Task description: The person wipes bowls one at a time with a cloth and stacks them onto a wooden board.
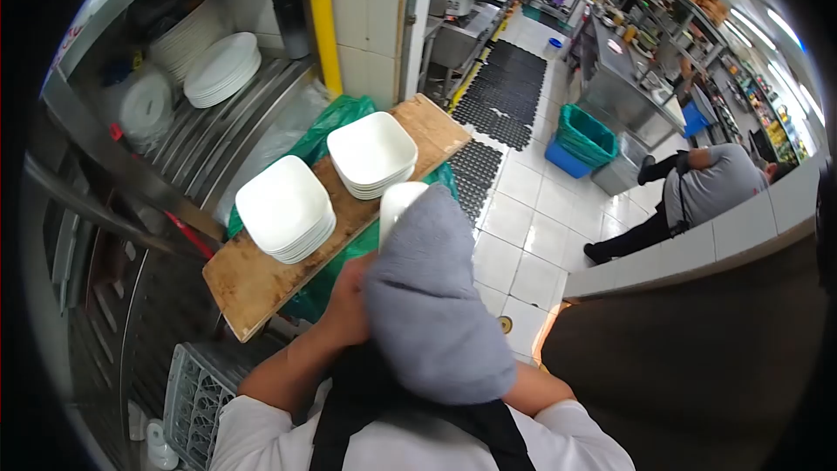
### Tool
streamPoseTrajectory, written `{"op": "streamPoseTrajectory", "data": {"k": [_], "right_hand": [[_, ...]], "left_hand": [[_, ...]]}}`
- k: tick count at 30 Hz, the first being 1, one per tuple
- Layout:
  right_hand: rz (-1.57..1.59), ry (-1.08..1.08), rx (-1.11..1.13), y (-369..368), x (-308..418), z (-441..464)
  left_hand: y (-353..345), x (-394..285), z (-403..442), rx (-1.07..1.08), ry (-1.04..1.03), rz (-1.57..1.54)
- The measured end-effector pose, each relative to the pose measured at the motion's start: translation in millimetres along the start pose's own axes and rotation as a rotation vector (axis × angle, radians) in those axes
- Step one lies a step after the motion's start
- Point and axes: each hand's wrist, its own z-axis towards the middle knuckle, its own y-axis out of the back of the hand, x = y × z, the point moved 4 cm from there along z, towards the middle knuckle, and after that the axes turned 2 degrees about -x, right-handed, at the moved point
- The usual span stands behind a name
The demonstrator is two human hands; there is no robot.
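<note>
While stacked white plates (222,70) sit on a slatted metal rack (275,87) at far left, a grey plastic crate (181,397) stands low down, below the near-left end of a worn wooden board (240,292). Board runs slantwise, near-left end to far-right end, green plastic (350,110) poking out past both long edges. Left stack of white squarish bowls (283,201) sits toward the near-left end, overlapping the left long edge in view; black bottle (290,13) and yellow pipe (321,17) well behind. Right stack of white squarish bowls (372,150) sits toward the far-right end, just beside the first. Left hand (349,296) is off the board's right long edge, fingers partly hidden, against the grey cloth (440,296); can't tell how far it's closed or whether it grips cloth, dish or both. White dish (397,208) shows behind the cloth, near the right stack, mostly covered. Right forearm (536,388) goes up under the cloth; right hand hidden, grip can't be told. Further right: black floor mat (501,92), blue bin with green liner (586,135), then a bent-over person in a grey shirt (719,183).
</note>
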Motion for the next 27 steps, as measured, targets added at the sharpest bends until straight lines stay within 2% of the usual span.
{"op": "streamPoseTrajectory", "data": {"k": [1, 2, 3, 5, 6, 8, 9, 12, 13, 14, 15, 17, 18, 19, 21, 22, 25, 27], "right_hand": [[0.072, 0.044, -0.062, -8.7, -7.1, -5.6], [0.143, 0.084, -0.121, -14.5, -16.9, -9.6], [0.206, 0.121, -0.173, -12.1, -26.2, -7.7], [0.310, 0.199, -0.272, -6.0, -42.9, 3.4], [0.348, 0.224, -0.304, -5.0, -48.5, 10.8], [0.382, 0.250, -0.318, -3.1, -52.4, 22.4], [0.379, 0.166, -0.222, -3.7, -51.2, 30.9], [0.361, -0.075, 0.069, 1.9, -40.6, 53.5], [0.351, -0.152, 0.168, 4.7, -37.2, 57.8], [0.573, -0.306, 0.125, 12.9, -34.6, 53.2], [0.572, -0.293, 0.133, 8.1, -30.4, 49.8], [0.812, -0.447, -0.120, -11.9, -25.1, 41.9], [0.831, -0.590, -0.230, -33.9, -22.8, 35.8], [0.832, -0.582, -0.230, -55.8, -31.1, 15.6], [0.597, -0.424, 0.190, -100.7, -36.1, -27.2], [0.559, -0.315, 0.187, -94.1, -33.7, -33.4], [0.466, -0.104, -0.036, -63.7, -36.8, -13.4], [0.388, 0.029, -0.169, -43.7, -34.5, 14.8]], "left_hand": [[-6.0, -12.0, -3.5, -0.062, -0.251, 0.299], [-8.9, -22.1, -5.0, 0.046, -0.337, 0.394], [-5.7, -22.1, -3.2, 0.050, -0.336, 0.389], [-12.2, -17.8, -1.6, 0.420, -0.220, 0.268], [-12.0, -23.9, -1.1, 0.417, -0.221, 0.272], [-13.3, -29.5, -2.1, 0.428, 0.200, -0.063], [-11.7, -26.9, -2.6, 0.422, 0.196, -0.063], [-3.0, -1.7, -0.5, 0.337, 0.154, -0.448], [-5.4, -4.2, 0.5, 0.327, 0.146, -0.450], [-8.5, -8.9, 3.5, 0.231, 0.132, -0.607], [-10.3, -11.5, 6.5, 0.134, 0.114, -0.763], [-12.8, -9.7, 13.2, 0.068, 0.109, -0.786], [-11.5, -6.7, 15.6, 0.018, 0.113, -0.805], [-11.4, 1.8, 16.3, 0.016, 0.105, -0.805], [-10.3, 24.1, 14.6, -0.073, 0.111, -0.441], [-13.3, 19.0, 12.9, -0.070, 0.110, -0.443], [-26.5, -12.8, 6.4, 0.000, -0.123, -0.138], [-24.8, -12.3, 5.9, 0.057, -0.118, -0.136]]}}
